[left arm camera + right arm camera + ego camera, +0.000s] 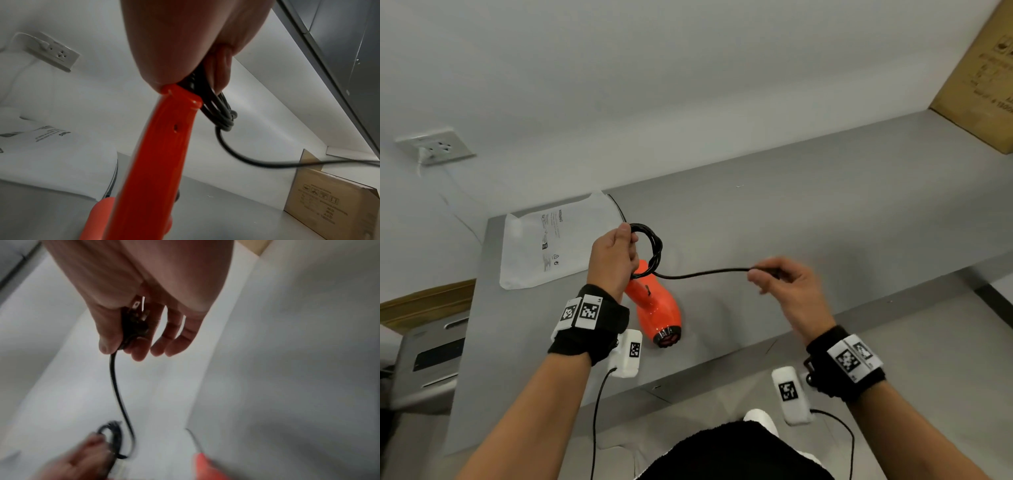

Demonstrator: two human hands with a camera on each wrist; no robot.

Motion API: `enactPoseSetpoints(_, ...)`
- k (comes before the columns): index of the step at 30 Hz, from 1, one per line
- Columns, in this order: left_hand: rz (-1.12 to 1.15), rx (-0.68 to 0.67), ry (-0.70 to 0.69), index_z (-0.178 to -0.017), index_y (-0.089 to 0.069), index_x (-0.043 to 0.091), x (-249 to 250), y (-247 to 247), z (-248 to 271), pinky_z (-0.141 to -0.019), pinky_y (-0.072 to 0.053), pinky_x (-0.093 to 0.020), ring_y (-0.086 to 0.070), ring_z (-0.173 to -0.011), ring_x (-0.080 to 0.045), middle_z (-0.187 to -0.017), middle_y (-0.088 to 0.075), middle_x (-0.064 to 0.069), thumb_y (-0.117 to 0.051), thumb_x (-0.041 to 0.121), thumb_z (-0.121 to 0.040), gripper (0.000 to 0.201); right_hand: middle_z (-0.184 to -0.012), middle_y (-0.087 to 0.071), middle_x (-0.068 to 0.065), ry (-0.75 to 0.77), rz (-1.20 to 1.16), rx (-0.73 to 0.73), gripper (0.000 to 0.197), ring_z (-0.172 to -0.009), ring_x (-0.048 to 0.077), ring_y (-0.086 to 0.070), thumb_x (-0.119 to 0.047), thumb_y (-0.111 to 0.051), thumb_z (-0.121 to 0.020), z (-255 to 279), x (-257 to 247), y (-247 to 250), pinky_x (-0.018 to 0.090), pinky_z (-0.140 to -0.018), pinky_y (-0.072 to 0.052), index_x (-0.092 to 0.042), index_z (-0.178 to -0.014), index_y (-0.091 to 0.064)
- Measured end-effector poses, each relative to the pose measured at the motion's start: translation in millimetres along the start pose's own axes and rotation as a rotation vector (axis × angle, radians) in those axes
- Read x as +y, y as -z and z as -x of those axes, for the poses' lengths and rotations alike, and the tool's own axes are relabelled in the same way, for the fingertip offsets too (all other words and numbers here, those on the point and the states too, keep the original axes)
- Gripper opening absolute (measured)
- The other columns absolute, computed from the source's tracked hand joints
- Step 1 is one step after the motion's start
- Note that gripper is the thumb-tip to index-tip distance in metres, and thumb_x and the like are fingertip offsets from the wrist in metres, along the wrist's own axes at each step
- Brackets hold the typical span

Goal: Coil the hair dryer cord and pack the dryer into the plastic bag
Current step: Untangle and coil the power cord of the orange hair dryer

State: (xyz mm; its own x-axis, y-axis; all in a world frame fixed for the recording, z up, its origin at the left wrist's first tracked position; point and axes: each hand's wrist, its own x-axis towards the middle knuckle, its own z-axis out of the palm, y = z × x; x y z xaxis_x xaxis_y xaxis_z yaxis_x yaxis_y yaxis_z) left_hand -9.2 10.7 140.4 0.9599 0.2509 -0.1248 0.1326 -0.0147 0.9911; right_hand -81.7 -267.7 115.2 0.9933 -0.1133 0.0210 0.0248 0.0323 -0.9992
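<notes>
**Orange dryer on grey surface, cord partly coiled**

Orange glossy plastic hair dryer point(655, 306) is seen lying on the flat grey surface point(808, 219), its dark-grilled nozzle end turned toward the person. Its handle end is hidden in the head view behind the left hand point(613, 260); in the left wrist view the handle is seen running up to the palm.

A bundle of black cord loops point(652, 246) is gripped by the left hand, fingers curled round it, above the dryer. From the bottom of the bundle a single run of black cord point(702, 273) is led rightward, held clear of the surface.

The free end is pinched by the right hand point(787, 291): thumb and forefinger are closed on the black plug point(134, 324), whose metal prongs are seen pointing back into the palm. The remaining fingers are loosely extended.

A flat translucent white plastic bag with printed warning text point(554, 243) is laid on the surface to the left of the dryer, beside the left hand, apparently not touched by either hand.

A brown cardboard box point(983, 68) is noted at the far right of the surface, well apart. A white wall socket point(436, 147) is fixed on the wall at left.
</notes>
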Motion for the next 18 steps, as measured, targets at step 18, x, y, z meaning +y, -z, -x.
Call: enactPoseSetpoints(18,0.039,-0.223,-0.041,-0.093,-0.060,0.008,2.1,-8.2,16.8,-0.050,-0.042,-0.022,-0.050,-0.051,-0.017,-0.094,-0.075,-0.008,-0.037,0.031,-0.109,0.036,-0.062,-0.068,0.004,0.183,0.929,-0.382,0.036,-0.054,0.020,-0.067,-0.042,-0.060,-0.092,-37.1,-33.7,-118.6,0.041,-0.064,-0.059,-0.020,-0.064,-0.061)
